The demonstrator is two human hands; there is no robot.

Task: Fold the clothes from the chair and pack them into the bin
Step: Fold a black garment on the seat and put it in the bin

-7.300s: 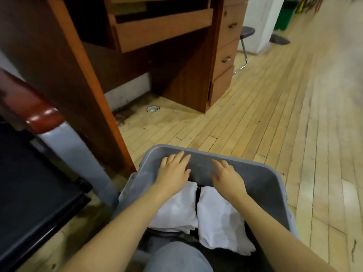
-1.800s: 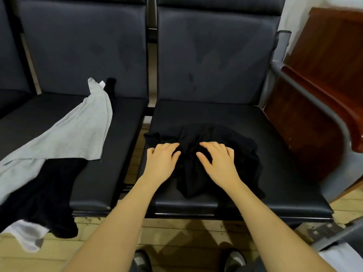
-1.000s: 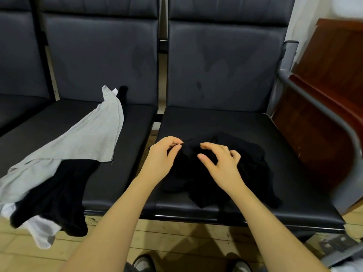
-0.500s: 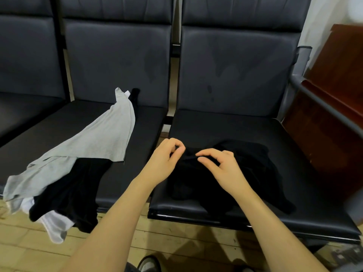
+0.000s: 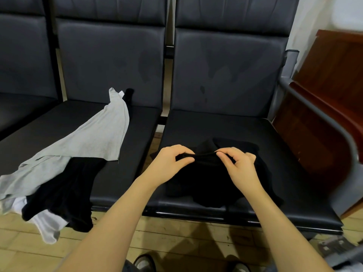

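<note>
A crumpled black garment [image 5: 212,179] lies on the right seat of the black chair row [image 5: 245,132]. My left hand [image 5: 170,163] pinches its upper edge between thumb and fingers. My right hand [image 5: 238,166] pinches the same edge a little to the right, and the edge is lifted off the seat between them. On the middle seat a grey garment [image 5: 94,138] lies spread over another black garment [image 5: 64,191], with a white one [image 5: 46,225] hanging off the front edge. A sliver of the grey bin [image 5: 345,254] shows at the bottom right.
A chair armrest [image 5: 322,118] runs along the right seat, with a dark red wooden desk side [image 5: 334,79] just behind it. Wooden plank floor [image 5: 176,240] lies under the seats, and my shoes [image 5: 145,262] stand on it.
My hands went from resting flat on the black garment to pinching its upper edge and raising it slightly. The camera view has shifted left and closer to the seats.
</note>
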